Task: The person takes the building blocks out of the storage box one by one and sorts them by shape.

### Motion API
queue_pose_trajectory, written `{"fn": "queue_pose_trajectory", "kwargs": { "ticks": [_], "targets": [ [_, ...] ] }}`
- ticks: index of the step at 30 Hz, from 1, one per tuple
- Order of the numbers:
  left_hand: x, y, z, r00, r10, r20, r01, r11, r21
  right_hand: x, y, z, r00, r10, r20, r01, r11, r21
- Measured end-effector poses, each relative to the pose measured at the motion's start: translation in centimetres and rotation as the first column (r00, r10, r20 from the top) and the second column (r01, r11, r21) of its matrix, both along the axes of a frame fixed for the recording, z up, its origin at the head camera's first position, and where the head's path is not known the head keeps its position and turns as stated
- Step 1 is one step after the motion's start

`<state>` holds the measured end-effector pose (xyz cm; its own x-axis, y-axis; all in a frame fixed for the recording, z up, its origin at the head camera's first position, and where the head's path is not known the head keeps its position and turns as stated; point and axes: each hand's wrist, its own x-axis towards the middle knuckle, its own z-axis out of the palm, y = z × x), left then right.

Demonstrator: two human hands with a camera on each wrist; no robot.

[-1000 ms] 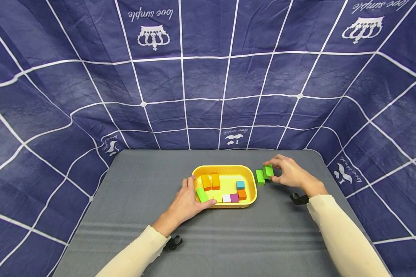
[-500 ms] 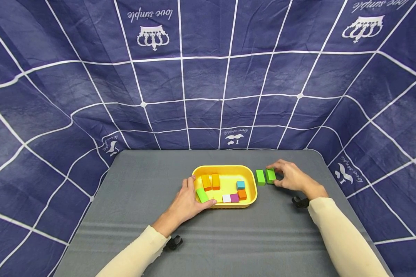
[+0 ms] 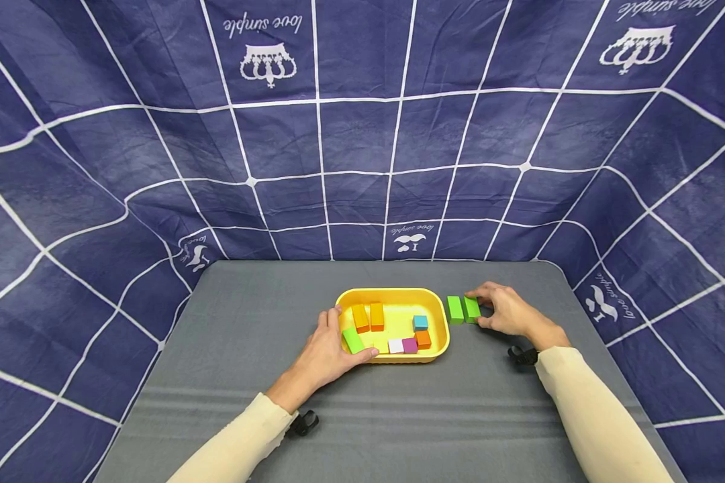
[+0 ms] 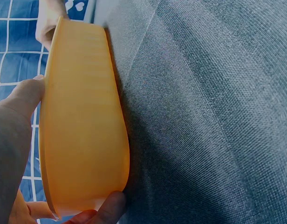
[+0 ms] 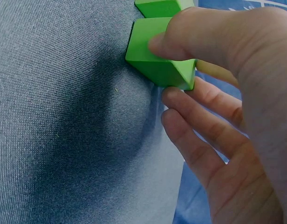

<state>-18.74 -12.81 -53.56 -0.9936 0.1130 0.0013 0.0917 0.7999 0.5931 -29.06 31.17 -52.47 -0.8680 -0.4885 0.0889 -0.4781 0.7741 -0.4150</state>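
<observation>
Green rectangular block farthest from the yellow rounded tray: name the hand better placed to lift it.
Probably the right hand: it pinches that green rectangular block, while the left hand grips the yellow rounded tray.

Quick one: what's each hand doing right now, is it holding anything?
Left hand: closed, gripping the left end of the yellow tray.
Right hand: closed, pinching a green block beside another one.

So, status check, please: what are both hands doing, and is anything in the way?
Left hand gripping yellow tray. Right hand pinching green block. Second green block sits between that one and tray.
</observation>
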Motion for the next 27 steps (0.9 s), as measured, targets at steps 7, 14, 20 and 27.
{"fn": "queue_pose_trajectory", "kwargs": {
  "ticks": [7, 14, 20, 27],
  "targets": [
    [0.05, 0.00, -0.04, 1.000, 0.001, 0.008, -0.001, 1.000, 0.005, -0.04, 0.00, -0.11, 1.000, 0.004, 0.013, -0.004, 1.000, -0.004],
    [0.03, 0.02, -0.01, 1.000, 0.003, 0.007, -0.003, 1.000, 0.009, 0.03, 0.15, -0.25, 1.000, 0.012, -0.003, -0.012, 1.000, -0.002],
    [-0.07, 0.05, 0.12, 1.000, 0.004, -0.001, -0.004, 1.000, 0.012, 0.19, 0.18, -0.18, 1.000, -0.001, 0.006, 0.001, 1.000, 0.003],
    [-0.01, 0.01, -0.09, 1.000, 0.004, 0.009, -0.004, 1.000, 0.003, 0.52, -0.27, 0.57, 0.998, -0.003, -0.064, 0.004, 1.000, 0.015]
  ]
}}
